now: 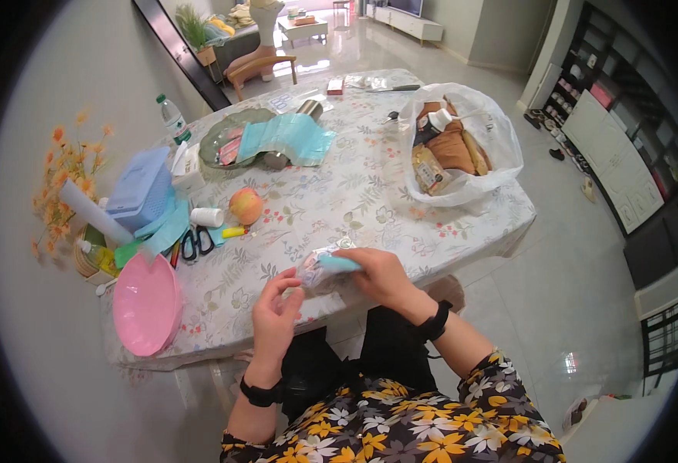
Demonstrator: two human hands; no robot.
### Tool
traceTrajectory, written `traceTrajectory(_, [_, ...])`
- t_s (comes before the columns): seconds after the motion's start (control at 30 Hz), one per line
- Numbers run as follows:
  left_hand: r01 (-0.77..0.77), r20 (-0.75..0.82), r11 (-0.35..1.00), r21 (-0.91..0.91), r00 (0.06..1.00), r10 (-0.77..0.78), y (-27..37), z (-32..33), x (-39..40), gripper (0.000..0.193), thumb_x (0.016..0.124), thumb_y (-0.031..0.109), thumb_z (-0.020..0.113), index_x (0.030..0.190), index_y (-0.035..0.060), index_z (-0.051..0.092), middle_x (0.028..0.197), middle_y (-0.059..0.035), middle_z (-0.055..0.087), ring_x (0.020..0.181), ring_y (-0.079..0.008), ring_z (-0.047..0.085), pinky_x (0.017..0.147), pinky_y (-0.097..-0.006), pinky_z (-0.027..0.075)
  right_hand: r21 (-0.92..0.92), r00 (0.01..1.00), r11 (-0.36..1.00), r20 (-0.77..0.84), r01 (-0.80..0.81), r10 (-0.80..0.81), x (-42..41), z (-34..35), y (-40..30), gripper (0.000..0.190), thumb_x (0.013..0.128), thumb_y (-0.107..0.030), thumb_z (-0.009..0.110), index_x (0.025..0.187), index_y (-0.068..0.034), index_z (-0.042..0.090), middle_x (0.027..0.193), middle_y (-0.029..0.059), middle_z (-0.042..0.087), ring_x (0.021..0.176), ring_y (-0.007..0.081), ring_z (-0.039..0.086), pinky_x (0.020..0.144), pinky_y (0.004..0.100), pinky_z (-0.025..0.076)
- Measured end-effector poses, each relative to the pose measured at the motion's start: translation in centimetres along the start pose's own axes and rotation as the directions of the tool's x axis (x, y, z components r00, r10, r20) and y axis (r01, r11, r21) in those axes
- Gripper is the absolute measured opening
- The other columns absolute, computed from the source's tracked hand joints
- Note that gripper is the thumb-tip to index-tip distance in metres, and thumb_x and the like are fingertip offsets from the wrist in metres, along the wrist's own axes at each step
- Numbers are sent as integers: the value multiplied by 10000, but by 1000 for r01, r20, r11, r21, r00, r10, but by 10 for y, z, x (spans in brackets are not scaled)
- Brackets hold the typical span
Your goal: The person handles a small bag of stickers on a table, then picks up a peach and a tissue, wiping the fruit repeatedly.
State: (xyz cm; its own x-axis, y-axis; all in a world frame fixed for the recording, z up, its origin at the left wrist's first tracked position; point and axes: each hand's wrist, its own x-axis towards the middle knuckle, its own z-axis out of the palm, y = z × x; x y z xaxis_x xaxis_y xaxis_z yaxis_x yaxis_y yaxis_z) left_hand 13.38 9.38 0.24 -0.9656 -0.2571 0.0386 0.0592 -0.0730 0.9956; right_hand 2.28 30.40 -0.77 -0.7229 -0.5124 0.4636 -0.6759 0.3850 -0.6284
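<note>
Near the table's front edge, my right hand (380, 274) grips a light-blue folded piece (339, 264), perhaps plastic film or cloth. Under it lies a clear plastic packet (311, 276) with printed marks; its contents are too small to make out. My left hand (277, 308) is at the packet's left side, thumb and fingers apart, its fingertips close to the plastic. Whether they touch it I cannot tell. Both wrists wear black bands.
A pink dish (147, 307), scissors (196, 243), a yellow lighter (235, 232), a white bottle (207, 217) and an apple (246, 206) are to the left. Blue film (287, 139) covers part of a green tray (214, 130). A filled plastic bag (504, 165) and a knife (400, 88) are farther right.
</note>
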Motion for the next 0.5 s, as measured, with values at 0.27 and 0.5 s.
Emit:
traceTrajectory(0.27, [91, -45, 995, -52, 995, -93, -22, -12, 6, 173, 994, 108, 641, 1094, -29, 676, 1315, -136, 631, 1005, -121, 630, 898, -265, 499, 423, 847, 749, 97, -510, 522, 25, -87, 62, 292, 989, -142, 638, 1250, -12, 639, 1094, 93, 726, 853, 162, 684, 822, 339, 574])
traceTrajectory(0.5, [115, -31, 993, -38, 993, -116, -28, -5, 13, 163, 985, 88, 646, 1092, -32, 674, 1288, -119, 643, 987, -124, 651, 897, -260, 503, 744, 706, 563, -178, -358, 685, 55, -174, 78, 350, 1014, -109, 567, 1324, 54, 542, 1180, 123, 673, 1006, 205, 683, 855, 354, 573])
